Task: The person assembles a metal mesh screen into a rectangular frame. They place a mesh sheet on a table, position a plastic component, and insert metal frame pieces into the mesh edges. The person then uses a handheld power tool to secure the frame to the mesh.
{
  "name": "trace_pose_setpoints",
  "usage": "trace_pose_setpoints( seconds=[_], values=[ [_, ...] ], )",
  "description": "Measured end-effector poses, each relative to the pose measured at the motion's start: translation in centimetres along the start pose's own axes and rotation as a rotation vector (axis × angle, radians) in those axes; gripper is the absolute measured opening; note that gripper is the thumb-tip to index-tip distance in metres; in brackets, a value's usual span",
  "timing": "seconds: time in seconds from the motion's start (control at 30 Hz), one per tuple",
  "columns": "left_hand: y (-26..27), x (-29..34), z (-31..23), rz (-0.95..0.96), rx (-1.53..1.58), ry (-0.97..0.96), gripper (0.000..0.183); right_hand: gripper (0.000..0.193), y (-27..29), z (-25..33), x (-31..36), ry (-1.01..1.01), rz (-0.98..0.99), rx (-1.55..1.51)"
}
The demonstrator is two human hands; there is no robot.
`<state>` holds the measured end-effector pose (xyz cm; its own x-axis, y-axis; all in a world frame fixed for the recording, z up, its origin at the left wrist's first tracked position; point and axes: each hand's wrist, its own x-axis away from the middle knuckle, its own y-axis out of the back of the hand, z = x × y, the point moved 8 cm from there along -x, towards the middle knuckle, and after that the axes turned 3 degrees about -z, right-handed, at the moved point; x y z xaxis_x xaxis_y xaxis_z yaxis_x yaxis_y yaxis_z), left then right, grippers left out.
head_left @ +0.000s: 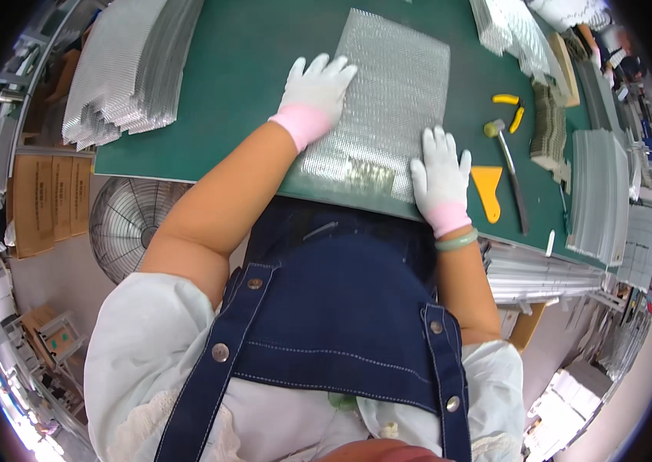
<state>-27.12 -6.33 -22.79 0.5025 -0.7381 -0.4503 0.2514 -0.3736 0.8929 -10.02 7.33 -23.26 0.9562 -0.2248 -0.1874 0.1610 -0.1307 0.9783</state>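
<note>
A silvery, finely ribbed rectangular sheet [395, 96], apparently metal, lies flat on the green tabletop [241, 61], its near end close to the front edge. My left hand [314, 91], in a white glove with a pink cuff, rests at the sheet's left side with fingers spread and tips at its edge. Flat beside the lower right edge is my right hand [441, 171], gloved alike, its fingers stretched out and pointing away from me. Neither hand grips anything. Right of that hand lie a yellow scraper [486, 192], a hammer [509, 158] and yellow-handled pliers [517, 115].
A tall stack of ribbed silver sheets [122, 65] stands at the table's far left, with another stack [499, 27] at the far right. Upright panels [598, 192] line the right edge. A floor fan [130, 223] and brown cartons [53, 200] are left, below the table.
</note>
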Motion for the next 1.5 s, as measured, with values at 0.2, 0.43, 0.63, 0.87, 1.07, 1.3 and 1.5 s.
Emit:
trace_pose_setpoints(
  seconds=[0.2,0.43,0.63,0.87,1.07,1.3,1.5],
  values=[
    [0.3,-0.1,0.8,0.195,0.035,-0.028,0.049,0.076,-0.4,-0.2,0.0,0.018,0.113,0.002],
    [1.0,0.3,0.5,0.266,0.073,0.014,0.071,0.081,0.6,-1.9,-1.8,0.21,0.365,-0.212],
    [1.4,-0.9,-0.3,0.345,0.03,-0.028,0.073,0.092,6.2,-21.3,-18.3,-0.377,-0.203,0.331],
    [1.7,-4.7,0.3,0.538,0.043,-0.21,0.077,0.036,9.2,-32.6,-22.2,-0.68,-0.337,0.135],
    [5.0,-7.5,-2.2,0.445,-0.02,-0.185,0.084,0.032,20.0,-21.0,-15.8,-0.178,-0.816,0.361],
    [13.5,-5.7,-9.5,-0.042,1.959,0.409,0.062,0.048,18.6,3.2,-1.3,0.463,-0.444,-0.324],
    [12.8,0.9,-4.2,0.385,1.735,0.368,0.051,0.068,17.3,-4.9,2.2,-0.236,-0.541,-0.938]
  ],
)
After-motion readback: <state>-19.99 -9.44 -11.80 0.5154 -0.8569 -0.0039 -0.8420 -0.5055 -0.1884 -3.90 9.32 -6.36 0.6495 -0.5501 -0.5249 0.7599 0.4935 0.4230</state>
